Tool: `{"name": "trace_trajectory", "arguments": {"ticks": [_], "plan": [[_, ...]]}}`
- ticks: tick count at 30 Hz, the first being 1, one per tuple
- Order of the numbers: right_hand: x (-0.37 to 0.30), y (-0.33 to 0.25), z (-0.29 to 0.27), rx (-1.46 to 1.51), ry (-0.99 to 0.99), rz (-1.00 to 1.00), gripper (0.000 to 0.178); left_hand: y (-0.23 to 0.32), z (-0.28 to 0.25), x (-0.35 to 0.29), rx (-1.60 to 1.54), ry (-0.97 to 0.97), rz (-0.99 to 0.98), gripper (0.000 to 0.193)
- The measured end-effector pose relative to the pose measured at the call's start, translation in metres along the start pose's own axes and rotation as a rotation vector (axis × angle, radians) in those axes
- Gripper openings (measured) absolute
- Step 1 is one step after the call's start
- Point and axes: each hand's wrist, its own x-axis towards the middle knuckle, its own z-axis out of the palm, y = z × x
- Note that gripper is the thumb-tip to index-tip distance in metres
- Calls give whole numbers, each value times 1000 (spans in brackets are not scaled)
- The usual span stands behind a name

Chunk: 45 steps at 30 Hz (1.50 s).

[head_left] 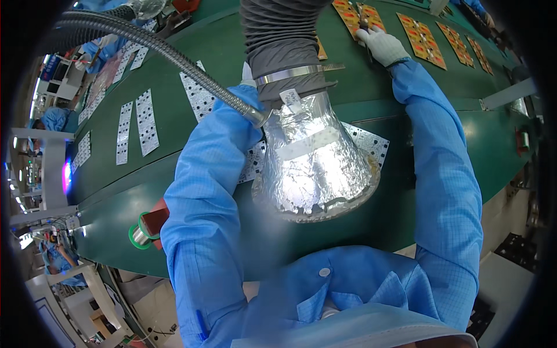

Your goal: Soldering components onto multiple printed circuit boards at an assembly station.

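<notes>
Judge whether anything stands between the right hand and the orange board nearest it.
Nothing visible does: the right hand is at the near edge of the orange board, where a dark object also shows. The grey duct is off to the left.

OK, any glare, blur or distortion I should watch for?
Head view: strong glare on the foil-covered hood; head view: a hazy smear at lower centre, near the left sleeve, clear of the right hand; head view: fisheye bends the green bench, corners go black.
</notes>
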Motion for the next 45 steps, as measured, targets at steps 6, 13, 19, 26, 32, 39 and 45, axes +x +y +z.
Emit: {"name": "trace_trajectory", "arguments": {"ticks": [6,13,19,26,32,39,45], "plan": [[4,-4,-4,-108,-24,-49,30,-1,9,5,25,35,-72,28],[-2,10,-49,246,170,292,41,-4,0,6,-5,107,-156,29],[-9,38,-82,617,728,726,31,-4,-20,9,-93,264,-254,32],[-69,100,-106,739,837,869,19,-40,-94,-19,-426,376,-434,33],[-202,194,-109,865,822,877,36,-76,-199,-156,-41,371,-240,17],[-352,220,-41,811,689,1119,35,-34,-348,-340,-1090,552,-767,26],[-408,211,-15,742,588,1171,34,30,-366,-437,-1151,357,-982,23]]}}
